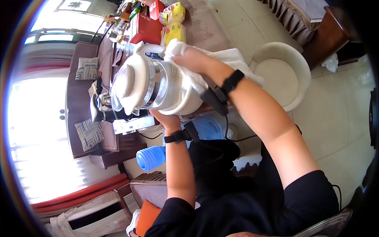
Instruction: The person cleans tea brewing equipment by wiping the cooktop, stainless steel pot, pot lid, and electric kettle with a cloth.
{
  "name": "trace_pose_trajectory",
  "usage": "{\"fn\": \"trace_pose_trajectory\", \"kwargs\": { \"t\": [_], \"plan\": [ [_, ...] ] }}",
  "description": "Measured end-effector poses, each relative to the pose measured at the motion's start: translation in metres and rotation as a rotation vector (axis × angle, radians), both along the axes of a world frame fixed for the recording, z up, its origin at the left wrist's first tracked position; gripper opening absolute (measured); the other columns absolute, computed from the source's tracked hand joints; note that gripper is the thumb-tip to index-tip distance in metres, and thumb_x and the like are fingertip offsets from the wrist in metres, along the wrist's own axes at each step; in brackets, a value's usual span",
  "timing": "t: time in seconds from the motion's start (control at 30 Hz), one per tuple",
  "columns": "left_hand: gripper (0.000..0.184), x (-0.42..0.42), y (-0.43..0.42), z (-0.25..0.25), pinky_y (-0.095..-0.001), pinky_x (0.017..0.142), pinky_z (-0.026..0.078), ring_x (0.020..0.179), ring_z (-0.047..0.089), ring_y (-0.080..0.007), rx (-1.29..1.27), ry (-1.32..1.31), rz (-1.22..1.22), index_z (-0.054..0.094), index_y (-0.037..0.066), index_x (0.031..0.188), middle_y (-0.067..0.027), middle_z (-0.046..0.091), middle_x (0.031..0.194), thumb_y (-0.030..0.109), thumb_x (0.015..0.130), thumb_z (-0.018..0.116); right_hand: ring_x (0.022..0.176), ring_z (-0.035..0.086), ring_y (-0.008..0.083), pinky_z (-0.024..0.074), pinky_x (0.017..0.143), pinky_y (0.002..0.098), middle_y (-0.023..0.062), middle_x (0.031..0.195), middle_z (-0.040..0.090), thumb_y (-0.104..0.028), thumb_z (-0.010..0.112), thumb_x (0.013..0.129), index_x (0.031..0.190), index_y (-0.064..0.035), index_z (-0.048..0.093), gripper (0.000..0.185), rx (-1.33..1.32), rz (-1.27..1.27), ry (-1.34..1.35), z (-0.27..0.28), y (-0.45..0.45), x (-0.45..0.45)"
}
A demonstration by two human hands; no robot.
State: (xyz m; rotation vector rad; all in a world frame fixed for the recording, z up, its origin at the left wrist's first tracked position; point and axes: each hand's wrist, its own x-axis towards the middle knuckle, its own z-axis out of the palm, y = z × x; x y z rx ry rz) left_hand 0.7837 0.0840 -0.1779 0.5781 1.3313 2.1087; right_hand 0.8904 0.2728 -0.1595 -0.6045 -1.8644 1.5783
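A glass electric kettle (pixel 160 85) with a white lid and white handle fills the middle of the view, tilted so the lid faces left. My left hand (pixel 164 117) grips it from the near side, with most of the fingers hidden by the kettle. At its far side, my right hand (pixel 191 60) is closed on a white cloth (pixel 177 48). Part of the cloth is bunched at the fingers against the glass, and more white fabric hangs behind my forearm.
A red box (pixel 146 28) and yellow patterned packs (pixel 173 33) stand on the table beyond the kettle. A round cream stool (pixel 278 79) is on the tiled floor at right. A blue water jug (pixel 152 158) lies near my legs. Black cables run from my wrist straps.
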Motion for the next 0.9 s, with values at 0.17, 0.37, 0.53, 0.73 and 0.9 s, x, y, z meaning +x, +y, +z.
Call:
{"fn": "trace_pose_trajectory", "kwargs": {
  "t": [0.17,0.37,0.53,0.73,0.9],
  "plan": [
    [0.065,0.006,0.003,-0.001,-0.0439,0.098,0.041,0.114,0.052,-0.0297,-0.001,-0.073,0.057,0.047,0.004,0.128,-0.0137,0.053,0.126,0.054,0.089,0.033,0.089,0.062,0.0357,0.048,0.078,0.0413,0.0198,0.092,0.066,-0.029,0.055,0.087,0.101,0.0,0.062,0.033,-0.069,-0.311,0.062,0.0,-0.073,0.044],
    [0.066,0.0,0.0,-0.003,-0.044,0.098,0.041,0.114,0.052,-0.031,-0.026,-0.058,0.009,0.046,0.003,0.129,-0.0146,0.053,0.126,0.052,0.086,0.033,0.086,0.061,0.031,0.0468,0.077,0.0384,0.0171,0.09,0.064,-0.012,0.052,0.091,0.102,0.0015,0.057,0.018,0.098,-0.701,0.352,-0.006,-0.158,0.04],
    [0.064,0.009,0.002,0.0,-0.0431,0.098,0.041,0.114,0.052,-0.03,-0.036,-0.057,0.019,0.048,0.003,0.128,-0.0143,0.053,0.125,0.051,0.087,0.033,0.074,0.063,0.0293,0.0479,0.068,0.0388,0.0149,0.079,0.065,-0.018,0.053,0.09,0.098,-0.0001,0.06,0.021,-0.098,-0.51,0.285,-0.005,-0.106,0.034],
    [0.056,0.014,0.004,0.0,-0.0403,0.096,0.042,0.111,0.054,-0.0274,-0.027,-0.059,0.108,0.05,0.001,0.122,-0.0131,0.055,0.122,0.043,0.089,0.033,0.089,0.065,0.0308,0.0484,0.079,0.0382,0.0183,0.098,0.067,-0.037,0.056,0.084,0.106,-0.0013,0.064,0.042,0.035,0.007,-0.117,0.019,0.01,0.003],
    [0.056,0.01,0.004,0.0,-0.0385,0.097,0.04,0.111,0.052,-0.026,-0.064,0.074,0.051,0.052,0.0,0.118,-0.0127,0.056,0.12,0.044,0.089,0.033,0.083,0.064,0.0257,0.0494,0.074,0.0375,0.0148,0.098,0.068,-0.038,0.058,0.084,0.106,-0.0046,0.065,0.041,0.265,0.331,-0.46,0.051,0.041,-0.03]
  ]
}}
